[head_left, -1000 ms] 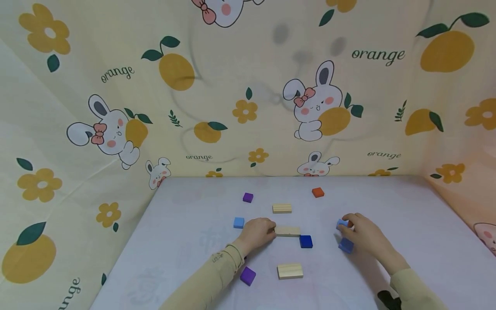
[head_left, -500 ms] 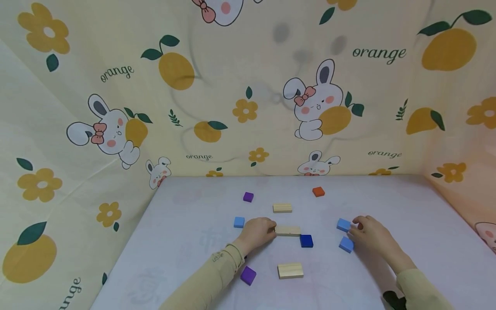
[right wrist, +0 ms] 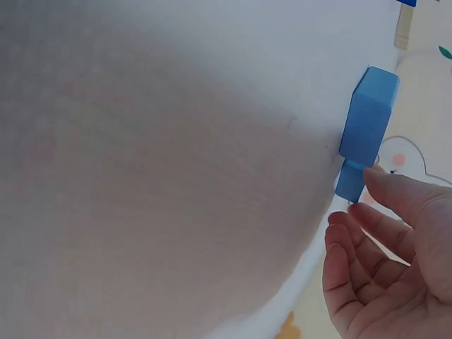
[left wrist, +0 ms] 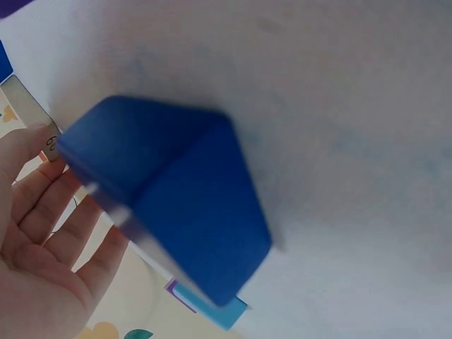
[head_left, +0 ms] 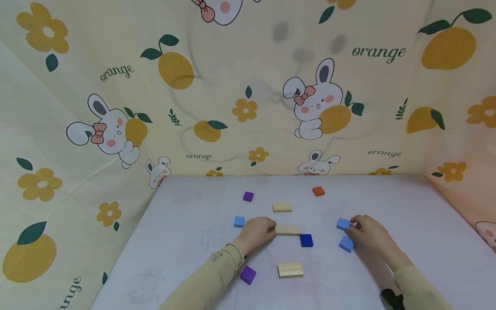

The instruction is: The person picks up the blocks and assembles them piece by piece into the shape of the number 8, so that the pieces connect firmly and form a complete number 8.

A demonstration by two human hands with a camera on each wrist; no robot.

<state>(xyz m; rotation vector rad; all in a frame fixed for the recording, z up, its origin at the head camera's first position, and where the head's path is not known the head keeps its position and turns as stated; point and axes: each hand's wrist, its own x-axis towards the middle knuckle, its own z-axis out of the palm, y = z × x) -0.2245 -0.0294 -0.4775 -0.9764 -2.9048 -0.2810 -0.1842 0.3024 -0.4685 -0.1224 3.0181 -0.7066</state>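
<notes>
My left hand [head_left: 256,232] pinches the left end of a pale wooden block [head_left: 288,230] lying flat mid-table, thumb and fingertips at its end in the left wrist view. A dark blue block [head_left: 306,240] sits against its right end. To the right, my right hand [head_left: 370,232] is beside a light blue block [head_left: 342,224], its fingers loosely bent and the thumb and fingertips right at the block's right edge. A second light blue block [head_left: 346,244] lies just nearer. In the right wrist view this nearer block [right wrist: 369,116] stands partly before the farther one [right wrist: 351,181].
Wooden blocks lie behind [head_left: 282,208] and in front [head_left: 290,270]. Purple blocks [head_left: 248,196] [head_left: 248,274], a light blue block [head_left: 239,221] and an orange block [head_left: 318,191] surround them. A large blue block [left wrist: 176,191] sits under my left wrist. A printed cloth [head_left: 217,99] hangs behind.
My right fingers have come off the farther light blue block and drawn back right, then edged slightly back toward it. My left hand and the wooden block have stayed in place.
</notes>
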